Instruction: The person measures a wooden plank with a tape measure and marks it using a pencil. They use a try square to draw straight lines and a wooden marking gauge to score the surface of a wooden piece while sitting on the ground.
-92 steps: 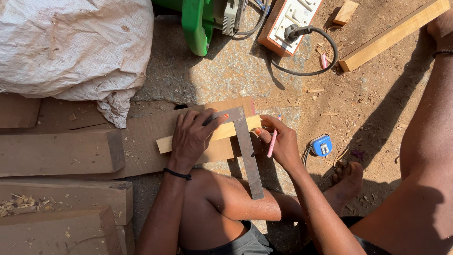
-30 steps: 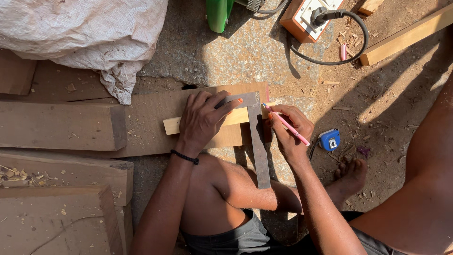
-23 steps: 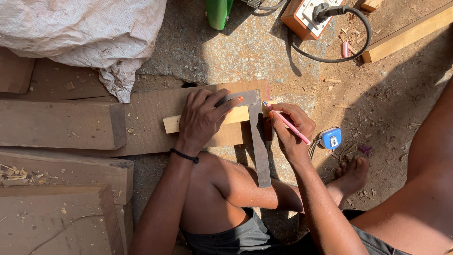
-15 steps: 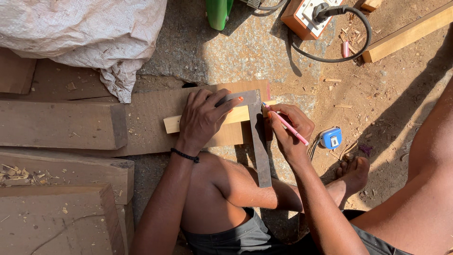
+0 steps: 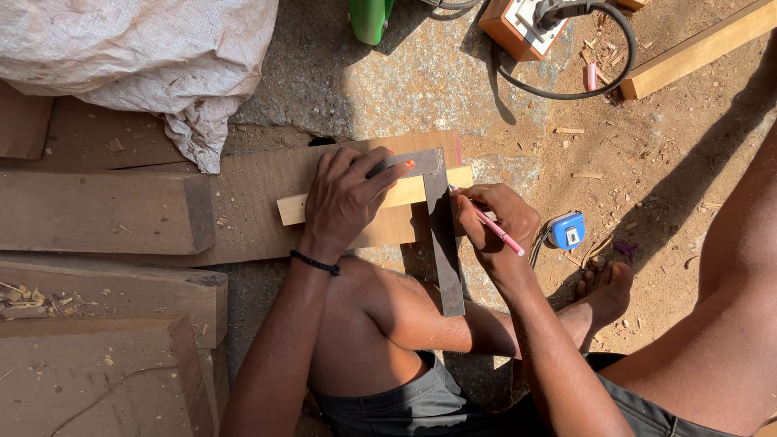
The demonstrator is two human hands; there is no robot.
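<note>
Pale wood strip (image 5: pixel 405 193) lies across a wider brown board (image 5: pixel 259 206), which rests on the stone ground in front of the seated person's knees. A dark metal try square (image 5: pixel 441 235) sits on the strip: its short arm runs along the strip's far edge, and its long blade crosses the strip and extends back toward the person's leg.

Left hand (image 5: pixel 346 202): palm down, fingers spread over the strip and the square's short arm, pressing both flat against the board. A black band circles that wrist.

Right hand (image 5: pixel 495 226): thumb and forefingers pinched on a pink pencil (image 5: pixel 492 228), the other fingers curled in. The pencil tip sits at the right edge of the blade, on the strip near its right end.

Surroundings: a blue tape measure (image 5: pixel 568 231) lies on the dirt just right of the right hand, near a bare foot (image 5: pixel 603 295). Thick timber blocks (image 5: pixel 101 214) are stacked to the left. A white sack (image 5: pixel 137 57) lies beyond them. At the far edge, an orange socket box (image 5: pixel 518 24) with a black cable (image 5: pixel 566 89), a green tool (image 5: pixel 371 18) partly out of frame, and a long light batten (image 5: pixel 700 48) upper right.
</note>
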